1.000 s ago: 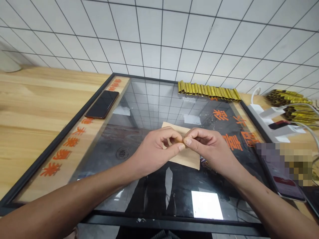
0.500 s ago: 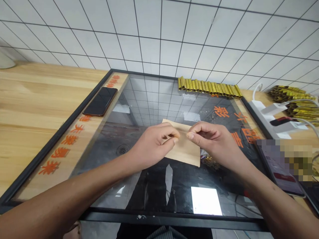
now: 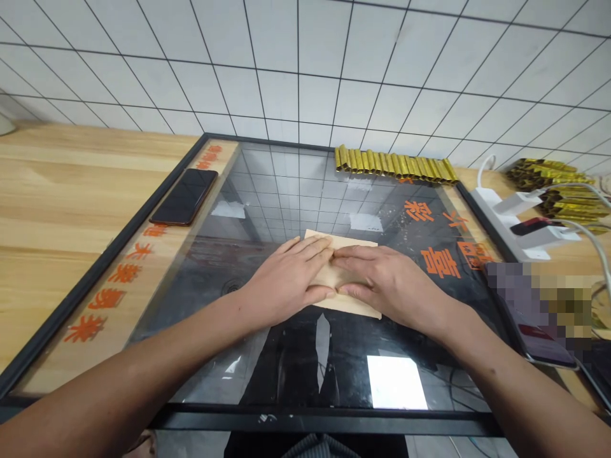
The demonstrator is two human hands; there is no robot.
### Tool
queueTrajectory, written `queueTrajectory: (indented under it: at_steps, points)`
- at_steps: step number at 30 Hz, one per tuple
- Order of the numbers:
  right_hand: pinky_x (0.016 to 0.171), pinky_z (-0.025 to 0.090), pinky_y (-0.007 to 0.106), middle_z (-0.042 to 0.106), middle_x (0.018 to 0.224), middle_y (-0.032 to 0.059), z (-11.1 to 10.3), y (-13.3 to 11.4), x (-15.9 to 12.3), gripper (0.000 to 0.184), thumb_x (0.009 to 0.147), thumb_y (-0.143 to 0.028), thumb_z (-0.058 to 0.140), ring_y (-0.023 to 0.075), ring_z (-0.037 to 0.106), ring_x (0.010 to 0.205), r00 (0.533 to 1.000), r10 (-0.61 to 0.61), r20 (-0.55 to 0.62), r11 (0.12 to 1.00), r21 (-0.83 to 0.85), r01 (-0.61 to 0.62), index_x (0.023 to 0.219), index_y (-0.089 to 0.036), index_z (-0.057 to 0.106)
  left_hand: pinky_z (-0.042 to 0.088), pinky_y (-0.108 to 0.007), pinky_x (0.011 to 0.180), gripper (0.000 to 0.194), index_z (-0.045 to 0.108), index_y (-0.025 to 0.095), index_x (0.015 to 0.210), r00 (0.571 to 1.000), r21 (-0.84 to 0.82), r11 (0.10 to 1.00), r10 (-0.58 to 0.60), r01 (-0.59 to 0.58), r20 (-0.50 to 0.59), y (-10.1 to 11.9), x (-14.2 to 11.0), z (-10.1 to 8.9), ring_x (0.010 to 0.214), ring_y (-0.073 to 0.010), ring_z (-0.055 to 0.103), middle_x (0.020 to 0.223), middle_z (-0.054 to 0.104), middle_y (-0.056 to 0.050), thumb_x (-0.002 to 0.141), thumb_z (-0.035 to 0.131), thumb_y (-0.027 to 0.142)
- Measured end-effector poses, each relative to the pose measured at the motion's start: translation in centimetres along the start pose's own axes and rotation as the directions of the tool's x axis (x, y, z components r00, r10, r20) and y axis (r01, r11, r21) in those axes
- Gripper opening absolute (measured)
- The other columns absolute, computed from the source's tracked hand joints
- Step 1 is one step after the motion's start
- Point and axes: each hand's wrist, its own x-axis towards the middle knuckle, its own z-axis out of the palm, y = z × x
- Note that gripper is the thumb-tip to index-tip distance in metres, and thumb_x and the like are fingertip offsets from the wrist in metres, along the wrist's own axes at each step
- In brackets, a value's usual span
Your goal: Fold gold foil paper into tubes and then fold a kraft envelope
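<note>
A thin tan rectangular sheet [image 3: 329, 278], either wood or card, lies on the dark glass top between my hands. My left hand [image 3: 284, 280] rests over its left part, fingers stretched forward and thumb apart. From the right, my right hand [image 3: 394, 273] covers much of the other side, its fingers extended toward the left fingertips and its thumb low on the sheet. The two thumb tips nearly meet. Both hands look open; anything small under the fingers is hidden.
A row of gold foil tubes [image 3: 396, 165] lines the far edge of the black-framed glass [image 3: 305, 420]. One phone [image 3: 185, 197] lies left, another phone [image 3: 539, 318] right. Beyond the right edge are a power strip [image 3: 491, 203] with cables and more gold tubes [image 3: 568, 200].
Both hands have gone from pinched fingers above the sheet to fingers spread out on it. They have come closer together. Gold scraps beside the sheet are now hidden by my right hand.
</note>
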Motion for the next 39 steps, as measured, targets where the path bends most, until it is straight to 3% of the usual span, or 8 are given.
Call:
queueTrajectory:
  at_steps: [5, 14, 32, 39]
  points:
    - [0.116, 0.056, 0.055, 0.065, 0.158, 0.0155, -0.1, 0.4, -0.2, 0.05, 0.103, -0.036, 0.074, 0.032, 0.064, 0.144, 0.999, 0.054, 0.001, 0.997, -0.058, -0.054, 0.148, -0.015, 0.067, 0.027, -0.053, 0.134, 0.068, 0.05, 0.017, 0.162, 1.0, 0.022, 1.0, -0.002, 0.002, 0.008, 0.0, -0.2, 0.0, 0.163, -0.0313, 0.039, 0.176, 0.042, -0.014, 0.108, 0.057, 0.058]
    - [0.12, 0.052, 0.057, 0.062, 0.161, 0.0131, 0.4, 0.6, -0.2, 0.041, 0.108, -0.033, 0.064, 0.0308, 0.063, 0.146, 0.995, 0.1, -0.009, 0.99, -0.102, -0.1, 0.147, -0.021, 0.068, 0.025, -0.055, 0.136, 0.072, 0.049, 0.015, 0.164, 0.999, 0.049, 0.998, -0.034, 0.033, 0.032, 0.1, -0.1, -0.1, 0.166, -0.0308, 0.035, 0.176, 0.041, -0.014, 0.109, 0.052, 0.062]
    - [0.117, 0.053, 0.058, 0.067, 0.155, 0.018, 0.1, 1.0, 0.0, 0.033, 0.11, -0.031, 0.061, 0.0327, 0.068, 0.138, 0.989, 0.132, -0.063, 0.977, -0.16, -0.141, 0.138, -0.019, 0.071, 0.03, -0.056, 0.132, 0.064, 0.054, 0.02, 0.159, 0.996, 0.096, 0.993, -0.062, 0.068, -0.064, -0.6, -0.2, 0.0, 0.161, -0.0318, 0.041, 0.174, 0.046, -0.014, 0.109, 0.051, 0.06]
    - [0.111, 0.056, 0.058, 0.068, 0.152, 0.019, -0.1, 1.2, -0.1, 0.03, 0.108, -0.028, 0.063, 0.0365, 0.069, 0.135, 0.977, 0.172, -0.127, 0.969, -0.155, -0.191, 0.133, -0.017, 0.074, 0.04, -0.055, 0.12, 0.06, 0.057, 0.014, 0.152, 0.979, 0.232, 0.956, -0.153, 0.182, -0.137, -1.5, -0.1, -0.6, 0.152, -0.0362, 0.049, 0.168, 0.051, -0.019, 0.111, 0.047, 0.056]
